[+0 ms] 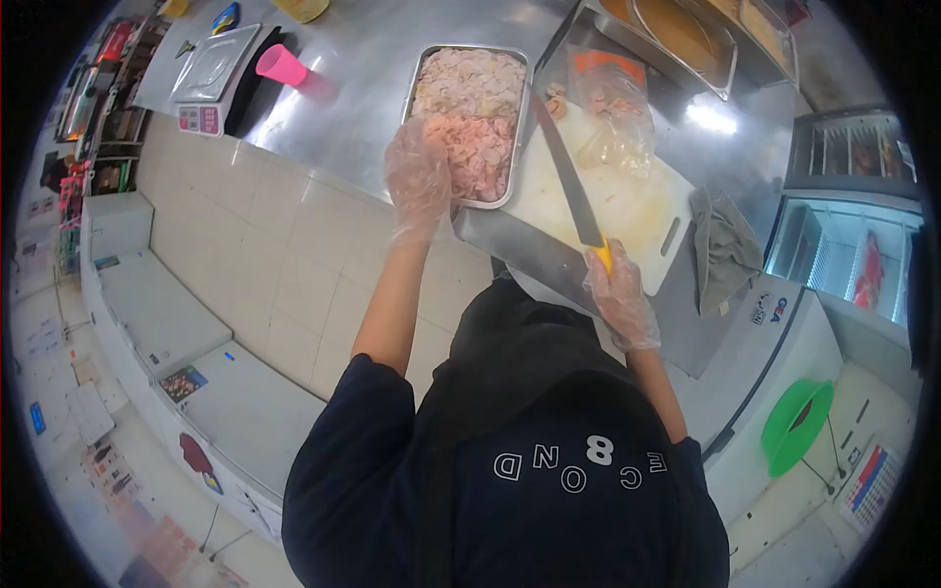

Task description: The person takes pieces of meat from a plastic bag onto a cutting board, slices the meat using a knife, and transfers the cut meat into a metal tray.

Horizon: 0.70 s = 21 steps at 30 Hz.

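Observation:
A clear plastic glove covers my left hand (420,176), which is at the left edge of a metal tray (510,186); its fingers are blurred by glove and meat. Pale chopped meat (470,83) fills the tray's far part, pinker pieces (475,152) the near part. My right hand (622,294), also gloved, is closed around the yellow handle of a long knife (569,176). The blade points away over a white cutting board (637,220). On the board's far part lie a clear plastic bag (618,122) and a few meat scraps (556,101).
A grey cloth (723,250) lies right of the board. Metal containers (720,69) stand at the back right. A pink cup (281,66) and a scale (218,73) are at the back left. An open-fronted lit fridge (843,255) stands at the right.

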{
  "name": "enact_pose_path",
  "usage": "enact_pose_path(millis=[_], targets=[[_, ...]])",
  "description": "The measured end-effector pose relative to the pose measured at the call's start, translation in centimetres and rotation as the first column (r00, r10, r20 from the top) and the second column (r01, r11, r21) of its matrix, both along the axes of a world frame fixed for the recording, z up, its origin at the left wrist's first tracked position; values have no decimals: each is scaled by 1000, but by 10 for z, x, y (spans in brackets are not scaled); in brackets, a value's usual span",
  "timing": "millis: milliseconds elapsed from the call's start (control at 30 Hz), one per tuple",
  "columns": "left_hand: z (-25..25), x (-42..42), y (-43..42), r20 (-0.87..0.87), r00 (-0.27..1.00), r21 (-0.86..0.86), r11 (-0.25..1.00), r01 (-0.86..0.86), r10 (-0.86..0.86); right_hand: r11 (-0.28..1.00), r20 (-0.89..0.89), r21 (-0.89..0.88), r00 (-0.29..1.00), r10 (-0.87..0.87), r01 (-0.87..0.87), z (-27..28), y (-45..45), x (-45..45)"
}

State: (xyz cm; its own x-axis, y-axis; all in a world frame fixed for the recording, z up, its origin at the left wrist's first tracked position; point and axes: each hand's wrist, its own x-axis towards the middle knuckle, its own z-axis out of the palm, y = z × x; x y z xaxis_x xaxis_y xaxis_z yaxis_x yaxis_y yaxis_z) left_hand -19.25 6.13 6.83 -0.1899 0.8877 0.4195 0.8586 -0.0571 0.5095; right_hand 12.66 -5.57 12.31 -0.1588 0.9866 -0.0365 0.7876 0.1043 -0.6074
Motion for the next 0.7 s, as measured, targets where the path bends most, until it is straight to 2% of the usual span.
enact_pose_path(millis=[33, 67, 100, 133, 200, 233, 300, 333, 367, 400, 433, 500, 533, 633, 700], targets=[[-5, 6, 6, 11, 1000, 6, 1000, 11, -11, 999, 23, 45, 1000, 12, -13, 4, -3, 2], [-12, 14, 13, -189, 982, 48, 999, -4, 13, 980, -120, -153, 982, -144, 125, 8, -5, 2], [-14, 21, 20, -380, 924, 94, 996, -6, 42, 905, -230, -360, 919, -322, 227, 13, -9, 3], [-14, 23, 23, -373, 928, 100, 995, 15, 23, 902, -225, -353, 913, -341, 250, 13, -15, 5], [-10, 22, 23, -211, 959, -281, 951, 127, -190, 905, -169, -318, 922, -349, 284, 6, -26, 12], [-8, 25, 25, -207, 956, -270, 951, 151, -210, 901, -166, -307, 915, -368, 307, 2, -31, 16], [-8, 34, 27, -169, 982, -285, 958, 36, -87, 923, -172, -192, 915, -365, 333, -3, -44, 22], [-9, 47, 32, -379, 926, -19, 1000, -10, 2, 918, -169, -184, 909, -382, 351, -3, -50, 22], [-10, 60, 41, -374, 927, -11, 1000, 7, -10, 895, -196, -182, 877, -439, 407, -2, -55, 21], [3, 78, 53, -195, 964, -137, 978, 156, -181, 870, -225, -183, 842, -491, 458, -1, -58, 18], [10, 96, 64, 7, 945, -234, 918, 319, -327, 865, -224, -176, 837, -500, 470, -1, -61, 17], [-15, 140, 94, 90, 797, 23, 801, 598, -597, 783, -339, -251, 706, -622, 569, -5, -68, 14], [-29, 166, 117, 104, 752, 12, 757, 654, -651, 780, -340, -241, 703, -625, 577, -10, -72, 16], [-82, 228, 180, 12, 768, -204, 750, 629, -641, 774, -282, -182, 722, -632, 606, -16, -78, 20], [-98, 245, 206, -99, 780, -299, 766, 569, -618, 709, -348, -309, 618, -705, 634, -13, -80, 18]])
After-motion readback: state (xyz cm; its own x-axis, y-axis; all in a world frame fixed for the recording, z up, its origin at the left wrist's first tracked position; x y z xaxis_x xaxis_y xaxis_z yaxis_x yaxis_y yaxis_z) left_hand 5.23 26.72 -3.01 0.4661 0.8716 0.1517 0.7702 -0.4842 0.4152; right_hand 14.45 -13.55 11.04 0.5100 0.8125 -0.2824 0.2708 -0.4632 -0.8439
